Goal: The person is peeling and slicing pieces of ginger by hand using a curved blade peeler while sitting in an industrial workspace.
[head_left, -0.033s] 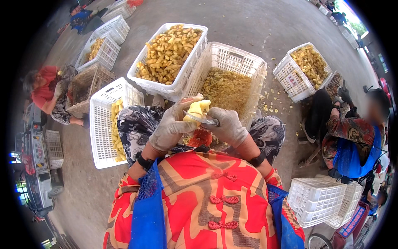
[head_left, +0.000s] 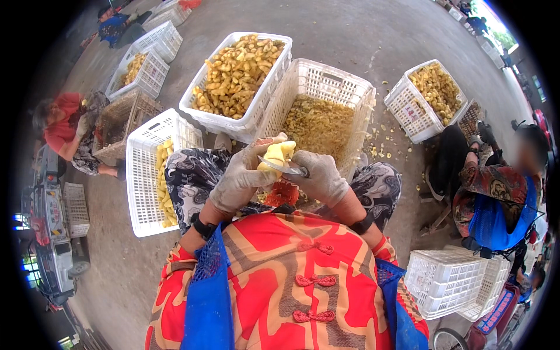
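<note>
The gloved left hand (head_left: 240, 179) grips a peeled yellow fruit piece (head_left: 276, 156) above the person's lap. The gloved right hand (head_left: 322, 178) is closed around a knife (head_left: 280, 167), its blade lying across the fruit. Just ahead stands a white crate of peelings (head_left: 344, 87).

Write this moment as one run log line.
left hand: holds yellow fruit piece | right hand: knife on it | below: white crate
</note>
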`<action>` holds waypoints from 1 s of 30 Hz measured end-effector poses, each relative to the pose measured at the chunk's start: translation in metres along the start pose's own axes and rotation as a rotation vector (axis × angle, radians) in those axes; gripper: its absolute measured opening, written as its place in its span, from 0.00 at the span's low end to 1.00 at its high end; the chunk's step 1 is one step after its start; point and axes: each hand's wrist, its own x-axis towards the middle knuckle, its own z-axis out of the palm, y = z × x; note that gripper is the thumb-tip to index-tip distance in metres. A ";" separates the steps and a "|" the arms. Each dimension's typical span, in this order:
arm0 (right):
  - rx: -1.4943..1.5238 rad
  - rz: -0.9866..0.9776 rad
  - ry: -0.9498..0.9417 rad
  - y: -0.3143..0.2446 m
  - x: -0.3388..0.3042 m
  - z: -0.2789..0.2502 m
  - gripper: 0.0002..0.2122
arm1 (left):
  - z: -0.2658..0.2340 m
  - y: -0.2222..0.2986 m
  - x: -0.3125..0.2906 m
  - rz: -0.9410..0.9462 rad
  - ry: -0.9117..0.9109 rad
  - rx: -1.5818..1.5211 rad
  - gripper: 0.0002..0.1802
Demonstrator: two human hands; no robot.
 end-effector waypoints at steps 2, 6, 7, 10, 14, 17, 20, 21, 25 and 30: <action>0.042 -0.025 0.015 0.001 0.000 0.002 0.11 | -0.006 -0.002 -0.001 -0.014 -0.031 -0.005 0.38; 0.067 -0.045 0.009 0.004 -0.002 0.002 0.10 | 0.005 0.004 -0.003 0.084 0.042 0.173 0.35; 0.065 -0.023 0.005 0.006 -0.002 0.003 0.10 | 0.011 0.005 -0.004 0.141 0.086 0.261 0.34; 0.084 0.026 0.006 0.008 -0.001 0.007 0.10 | 0.017 0.001 -0.006 0.291 0.189 0.436 0.30; 0.125 0.023 0.037 0.003 0.001 0.008 0.09 | 0.010 0.024 -0.009 -0.153 0.055 0.097 0.29; 0.079 0.099 -0.051 0.008 -0.001 0.011 0.09 | 0.005 0.015 -0.008 -0.048 0.074 0.205 0.29; 0.257 0.235 -0.160 0.006 -0.003 0.014 0.09 | 0.004 0.013 -0.003 0.080 0.108 0.335 0.31; 0.359 0.278 -0.193 0.002 -0.002 0.013 0.09 | 0.002 0.013 -0.002 0.104 0.114 0.345 0.32; 0.580 0.296 -0.225 -0.010 -0.001 0.001 0.08 | -0.005 0.010 0.001 0.035 0.066 0.147 0.36; 0.759 0.349 -0.302 -0.008 -0.001 0.002 0.11 | -0.001 0.009 0.002 0.092 -0.034 0.123 0.40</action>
